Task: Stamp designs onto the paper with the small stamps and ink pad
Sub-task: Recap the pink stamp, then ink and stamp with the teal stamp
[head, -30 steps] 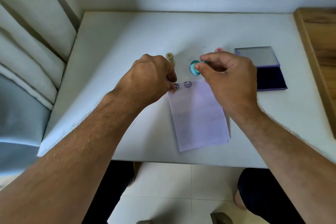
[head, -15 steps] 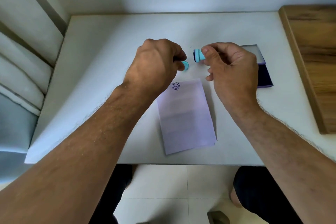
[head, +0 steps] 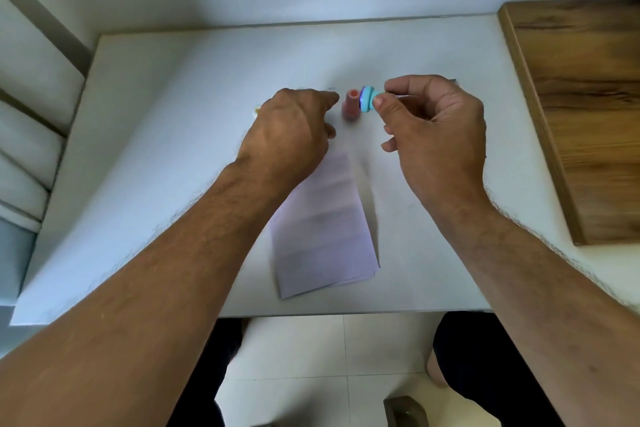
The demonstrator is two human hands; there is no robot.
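Since the next press must land on the paper (head: 320,218), note first where that sheet lies on the white table (head: 156,135): it runs lengthwise from the near table edge toward the far side, between the two forearms, with its far left corner hidden under the left hand (head: 291,135). The ink pad is almost wholly hidden behind the right hand (head: 436,128), on the far right. A pink stamp (head: 350,107) stands upright on the table just beyond the paper, between the hands. The right hand pinches a blue stamp (head: 367,99) between thumb and forefinger, long axis roughly level, inked face turned left; this hand is nearer the work. The left hand's fingers are curled; whether they hold anything cannot be told.
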